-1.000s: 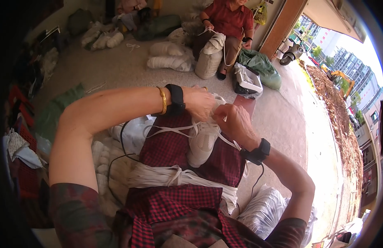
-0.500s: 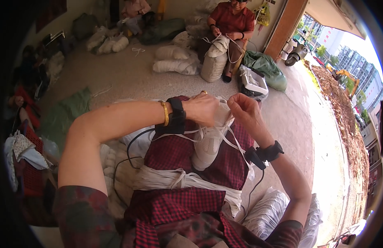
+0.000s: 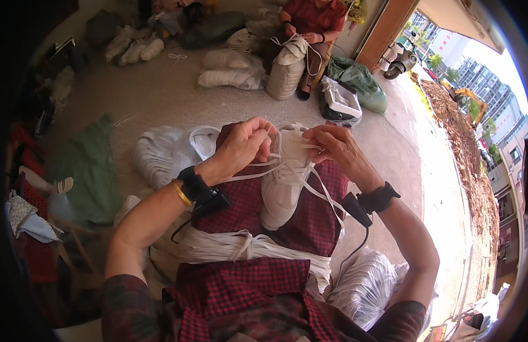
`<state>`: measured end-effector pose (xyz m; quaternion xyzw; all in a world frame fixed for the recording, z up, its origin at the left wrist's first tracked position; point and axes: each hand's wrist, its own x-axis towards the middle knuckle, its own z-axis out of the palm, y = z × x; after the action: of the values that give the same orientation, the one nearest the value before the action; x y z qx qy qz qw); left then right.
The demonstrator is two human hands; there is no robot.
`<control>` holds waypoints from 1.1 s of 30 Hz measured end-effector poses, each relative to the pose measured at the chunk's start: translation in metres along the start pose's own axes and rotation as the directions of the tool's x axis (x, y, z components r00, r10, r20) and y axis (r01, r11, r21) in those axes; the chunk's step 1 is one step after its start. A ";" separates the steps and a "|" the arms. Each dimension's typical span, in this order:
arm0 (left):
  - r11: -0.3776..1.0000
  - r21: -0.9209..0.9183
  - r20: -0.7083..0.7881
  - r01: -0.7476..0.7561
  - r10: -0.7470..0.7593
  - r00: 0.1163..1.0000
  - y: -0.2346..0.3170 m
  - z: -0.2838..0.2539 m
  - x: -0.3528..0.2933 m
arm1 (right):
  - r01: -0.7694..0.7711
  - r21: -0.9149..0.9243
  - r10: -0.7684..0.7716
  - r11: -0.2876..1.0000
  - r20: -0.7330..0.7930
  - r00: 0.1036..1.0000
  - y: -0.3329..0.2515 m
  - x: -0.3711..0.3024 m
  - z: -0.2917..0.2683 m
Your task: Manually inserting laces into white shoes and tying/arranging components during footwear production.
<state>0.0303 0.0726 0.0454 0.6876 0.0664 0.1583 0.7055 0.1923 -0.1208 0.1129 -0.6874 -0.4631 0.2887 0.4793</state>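
The white sneaker (image 3: 284, 182) lies on the person's lap. The left hand (image 3: 244, 145) and right hand (image 3: 335, 147) each pinch the white shoelace (image 3: 309, 185) near the eyelets. Even tension on both ends would likely keep the lacing flat. A clear bag (image 3: 363, 285) beside the right knee holds bundled white laces.

the single head-worn fisheye view is looking steeply down from the person's head onto their lap, sitting close above the left hand (image 3: 241, 145), the right hand (image 3: 338, 148) and the white shoe (image 3: 284, 185) between them. it is facing forward across the concrete floor (image 3: 178, 97) toward a seated person (image 3: 309, 17), well apart, by an open doorway (image 3: 389, 28). straight edges are bending toward the dark rim.
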 end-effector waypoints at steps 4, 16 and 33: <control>0.998 -0.066 0.033 0.016 -0.014 0.999 -0.012 0.001 -0.003 | 0.001 -0.031 0.000 1.000 0.041 0.999 0.009 0.003 0.005; 0.984 -0.175 0.076 0.040 -0.027 0.997 -0.032 0.000 -0.009 | 0.174 -0.502 -0.170 0.847 0.053 0.984 -0.012 -0.010 -0.001; 0.995 -0.097 0.125 -0.028 0.040 0.991 -0.031 0.000 -0.012 | 0.212 -0.769 -0.180 0.603 0.127 0.975 -0.013 0.005 0.017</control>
<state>0.0233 0.0684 0.0134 0.6630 0.0022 0.1294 0.7374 0.1752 -0.1075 0.1186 -0.7663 -0.6231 0.0186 0.1554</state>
